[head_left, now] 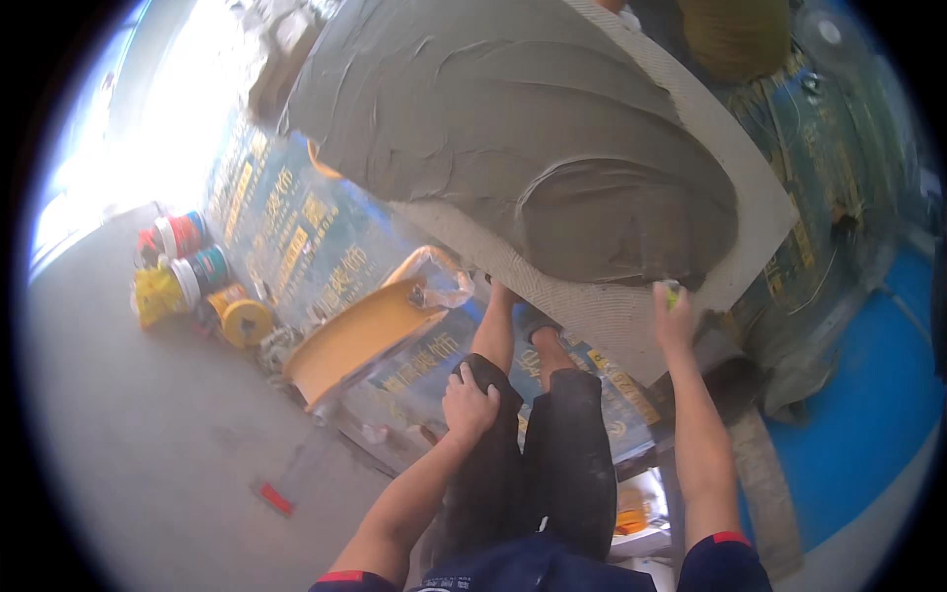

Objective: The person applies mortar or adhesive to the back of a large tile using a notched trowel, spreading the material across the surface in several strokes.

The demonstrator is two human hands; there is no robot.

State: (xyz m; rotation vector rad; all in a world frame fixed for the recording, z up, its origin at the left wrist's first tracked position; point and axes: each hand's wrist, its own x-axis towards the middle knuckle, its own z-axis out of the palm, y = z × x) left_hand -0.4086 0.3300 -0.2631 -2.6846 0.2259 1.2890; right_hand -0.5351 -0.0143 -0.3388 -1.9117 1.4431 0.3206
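A large pale slab (760, 212) with a ridged surface lies in front of me, most of it under smooth grey mortar (473, 109). My right hand (675, 321) is closed round the green handle of a trowel (663, 237). Its blade, smeared by motion, lies against the mortar close to the slab's near right edge. A curved ridge in the mortar runs to the left of the blade. My left hand (470, 405) rests on my knee, holding nothing, its fingers a little apart.
Printed protective sheeting (296, 217) covers the floor under the slab. Left of me stand a tan trough-like piece (360, 340), a yellow container (245, 322) and several buckets (202, 273). A red-handled tool (276, 499) lies on the floor. Blue sheeting (858, 434) is at right; someone in olive clothing (735, 35) is beyond.
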